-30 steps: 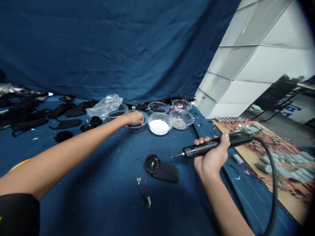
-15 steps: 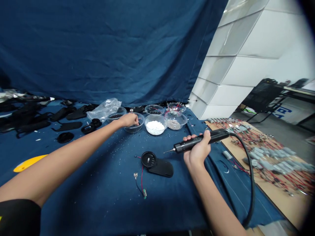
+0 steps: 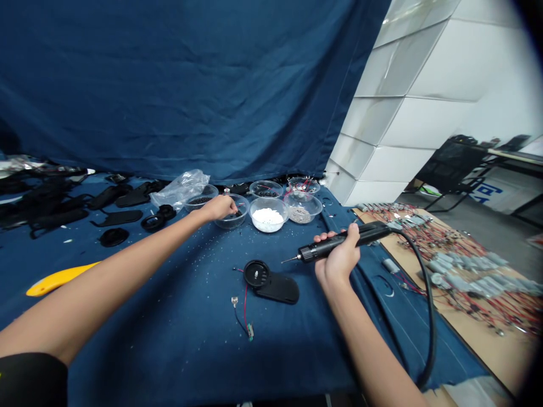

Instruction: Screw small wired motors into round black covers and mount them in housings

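My right hand [image 3: 339,257] is wrapped round a black corded electric screwdriver [image 3: 331,246], its bit pointing left. My left hand [image 3: 220,208] reaches over the rim of a clear plastic bowl [image 3: 231,223] with dark small parts in it. Its fingertips are pinched together; whatever is between them is too small to name. Between my arms on the blue cloth lies a black plastic housing [image 3: 276,287] with a round cup end. Red and black wires [image 3: 245,305] run from it to a small green-tipped part [image 3: 250,331].
More bowls stand alongside: one with white grains [image 3: 267,217], one with greyish bits [image 3: 300,215]. A plastic bag [image 3: 182,189] and black parts [image 3: 114,236] lie left, near a yellow object [image 3: 55,281]. Wired motors [image 3: 475,277] cover a board right. White boxes [image 3: 382,152] are stacked behind.
My left hand has drawn back slightly to the left within the bowl, and its pinched fingertips now show. The screwdriver in my right hand has shifted slightly left.
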Available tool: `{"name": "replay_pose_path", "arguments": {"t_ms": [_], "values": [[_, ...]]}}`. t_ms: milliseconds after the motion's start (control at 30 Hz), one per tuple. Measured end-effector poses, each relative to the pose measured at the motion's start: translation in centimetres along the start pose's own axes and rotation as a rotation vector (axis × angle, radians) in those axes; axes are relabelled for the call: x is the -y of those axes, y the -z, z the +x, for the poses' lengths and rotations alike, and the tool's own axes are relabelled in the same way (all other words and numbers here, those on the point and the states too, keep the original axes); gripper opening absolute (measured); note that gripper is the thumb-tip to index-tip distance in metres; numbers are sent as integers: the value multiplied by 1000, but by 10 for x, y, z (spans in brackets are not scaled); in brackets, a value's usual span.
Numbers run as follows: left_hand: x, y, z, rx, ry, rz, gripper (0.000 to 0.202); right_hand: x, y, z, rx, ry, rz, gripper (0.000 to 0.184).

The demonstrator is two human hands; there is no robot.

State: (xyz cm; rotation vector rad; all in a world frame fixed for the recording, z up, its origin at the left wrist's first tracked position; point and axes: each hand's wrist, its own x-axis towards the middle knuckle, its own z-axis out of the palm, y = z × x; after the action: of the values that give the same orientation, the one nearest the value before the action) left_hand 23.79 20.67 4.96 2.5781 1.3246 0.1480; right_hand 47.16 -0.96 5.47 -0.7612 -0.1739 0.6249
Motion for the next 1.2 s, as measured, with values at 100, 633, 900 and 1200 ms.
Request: {"name": "replay_pose_path", "arguments": {"t_ms": [100,633,900,1200], "values": [[1,0,-2,-14,11,-19,23,0,-1,0,-2,-4,0,37],[-65,8,-75,-379,-23,-412,25,-2,0,-1,-18,-142,49,35],[-132,-25,-159,-451,-156,-677,18,-9,-5,-14,-34,-326,96,31],[-141,-48,-169,-432,-149,-864,11,-13,-9,-18,-88,-392,125,30]]}}
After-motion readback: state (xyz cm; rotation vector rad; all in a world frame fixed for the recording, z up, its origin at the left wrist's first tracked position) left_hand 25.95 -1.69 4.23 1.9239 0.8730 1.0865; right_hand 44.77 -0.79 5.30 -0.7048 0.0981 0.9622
